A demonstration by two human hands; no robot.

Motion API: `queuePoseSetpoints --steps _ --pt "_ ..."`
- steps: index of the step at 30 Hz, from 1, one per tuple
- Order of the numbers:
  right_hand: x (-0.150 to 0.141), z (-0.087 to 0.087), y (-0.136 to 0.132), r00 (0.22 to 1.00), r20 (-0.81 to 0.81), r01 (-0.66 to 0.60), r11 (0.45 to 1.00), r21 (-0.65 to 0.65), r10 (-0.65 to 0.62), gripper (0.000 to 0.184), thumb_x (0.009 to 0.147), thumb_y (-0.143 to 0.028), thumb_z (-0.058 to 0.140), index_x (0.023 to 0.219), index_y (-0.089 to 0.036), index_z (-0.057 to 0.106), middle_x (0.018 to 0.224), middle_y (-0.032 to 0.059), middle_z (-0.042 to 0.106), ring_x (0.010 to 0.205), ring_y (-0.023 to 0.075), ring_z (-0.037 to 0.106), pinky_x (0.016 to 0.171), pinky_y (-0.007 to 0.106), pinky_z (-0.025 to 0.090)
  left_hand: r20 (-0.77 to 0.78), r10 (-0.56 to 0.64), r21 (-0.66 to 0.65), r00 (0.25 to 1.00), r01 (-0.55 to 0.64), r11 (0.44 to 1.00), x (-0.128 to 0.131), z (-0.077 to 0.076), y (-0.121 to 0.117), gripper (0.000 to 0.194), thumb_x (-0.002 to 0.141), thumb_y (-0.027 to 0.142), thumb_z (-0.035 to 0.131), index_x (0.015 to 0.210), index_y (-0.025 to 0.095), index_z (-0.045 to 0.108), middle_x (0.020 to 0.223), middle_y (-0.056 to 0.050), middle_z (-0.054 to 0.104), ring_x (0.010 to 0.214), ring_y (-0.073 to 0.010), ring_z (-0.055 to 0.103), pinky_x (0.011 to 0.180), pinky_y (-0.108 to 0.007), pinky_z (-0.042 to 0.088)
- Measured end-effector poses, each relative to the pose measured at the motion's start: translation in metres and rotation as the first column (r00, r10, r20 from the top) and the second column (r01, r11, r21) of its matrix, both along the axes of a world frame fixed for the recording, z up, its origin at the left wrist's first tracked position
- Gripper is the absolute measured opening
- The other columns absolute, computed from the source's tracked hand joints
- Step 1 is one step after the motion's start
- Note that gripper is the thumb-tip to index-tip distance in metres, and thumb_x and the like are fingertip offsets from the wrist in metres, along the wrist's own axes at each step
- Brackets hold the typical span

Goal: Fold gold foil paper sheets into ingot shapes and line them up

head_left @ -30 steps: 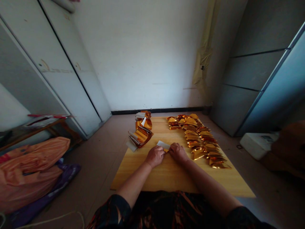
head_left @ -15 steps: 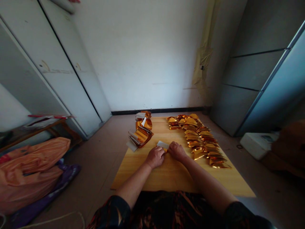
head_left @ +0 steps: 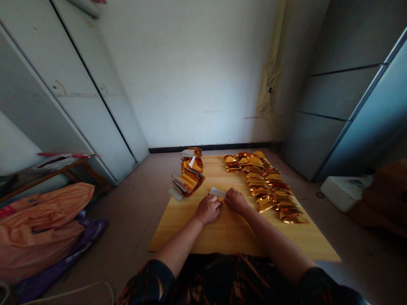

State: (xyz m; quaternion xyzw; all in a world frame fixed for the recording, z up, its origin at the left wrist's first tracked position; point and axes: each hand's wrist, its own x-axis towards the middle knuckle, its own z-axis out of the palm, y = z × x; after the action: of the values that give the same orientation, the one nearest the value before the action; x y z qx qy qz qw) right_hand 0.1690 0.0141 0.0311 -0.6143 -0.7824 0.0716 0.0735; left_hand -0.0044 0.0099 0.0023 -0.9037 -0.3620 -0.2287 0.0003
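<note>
A sheet of gold foil paper (head_left: 217, 192), its pale back showing, lies on the wooden board between my hands. My left hand (head_left: 208, 208) is closed on its near left edge, where a strip of gold shows. On the right side, my right hand (head_left: 235, 200) has its fingers curled and pressed onto the same sheet. Both hands hide much of the near edge. Bent stacks of gold paper sheets (head_left: 192, 178) sit at the board's left. Rows of folded gold paper pieces (head_left: 256, 180) cover its right side.
The wooden board (head_left: 235, 237) rests low in front of me. Orange plastic bags (head_left: 47, 228) lie on the floor at left, by a low wooden stand. Cabinets (head_left: 79, 84) rise at left, a tall grey appliance (head_left: 337, 93) at right. A white box (head_left: 338, 192) stands near it.
My left hand has shifted very slightly to the right along the sheet's near edge. The right hand and the piles look the same.
</note>
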Motion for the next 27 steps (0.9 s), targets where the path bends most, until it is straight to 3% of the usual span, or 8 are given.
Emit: queuePoseSetpoints --steps 6,19,27 --pt "-0.001 0.002 -0.003 0.999 -0.024 0.025 1.000 0.003 -0.024 0.021 0.090 -0.022 0.044 0.096 -0.014 0.062 0.101 0.0102 0.061 0.090 0.0170 0.060 0.071 0.023 0.038 -0.006 -0.005 0.035 1.000 0.005 0.999 0.000 0.000 0.001 0.023 0.078 0.011 0.053 0.092 0.018 0.069 0.081 -0.006 0.058 0.088 -0.0193 0.056 0.082 -0.035 0.050" --pt "0.007 -0.011 0.011 0.972 -0.230 0.047 0.999 -0.013 -0.049 0.017 0.080 -0.012 0.052 0.089 -0.015 0.066 0.097 0.0065 0.063 0.083 0.0123 0.058 0.070 0.019 0.038 -0.108 0.073 0.037 0.991 -0.069 0.997 0.005 0.006 -0.003 0.020 0.081 0.015 0.052 0.087 0.020 0.070 0.080 -0.006 0.057 0.086 -0.0194 0.055 0.079 -0.033 0.047" --pt "0.005 -0.011 0.011 0.962 -0.260 0.081 0.996 -0.022 -0.084 0.016 0.076 -0.023 0.061 0.089 -0.017 0.067 0.094 0.0053 0.064 0.078 0.0131 0.059 0.068 0.020 0.040 -0.083 0.073 0.021 0.994 -0.071 0.997 0.005 0.004 -0.003 0.018 0.082 0.016 0.052 0.086 0.020 0.070 0.080 -0.005 0.057 0.085 -0.0193 0.055 0.080 -0.033 0.046"
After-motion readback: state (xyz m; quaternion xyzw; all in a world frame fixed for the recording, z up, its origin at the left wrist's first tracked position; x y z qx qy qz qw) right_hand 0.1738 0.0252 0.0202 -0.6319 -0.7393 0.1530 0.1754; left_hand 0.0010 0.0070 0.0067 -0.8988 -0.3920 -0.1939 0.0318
